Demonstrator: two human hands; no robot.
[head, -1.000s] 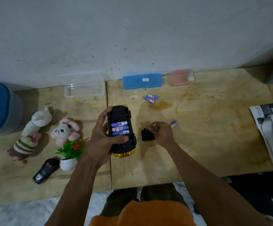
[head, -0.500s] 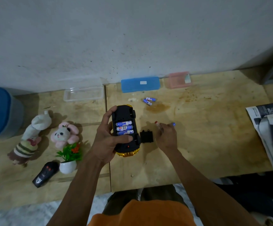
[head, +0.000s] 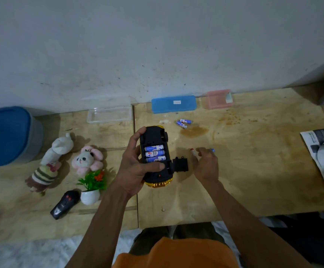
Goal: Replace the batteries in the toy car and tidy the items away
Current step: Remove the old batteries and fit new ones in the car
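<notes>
Cradling upturned black-and-gold plastic toy car above plywood tabletop's middle seam, left hand wraps it, thumb steadying three blue batteries. Right hand pinches blue battery (spent, probably); black cover lies just beside car.

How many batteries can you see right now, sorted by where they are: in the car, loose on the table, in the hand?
In the toy car compartment: 3 batteries
Loose on the table, near the blue case: 2 batteries
In the right hand: 1 battery, mostly hidden by the fingers
Total: 6
</notes>
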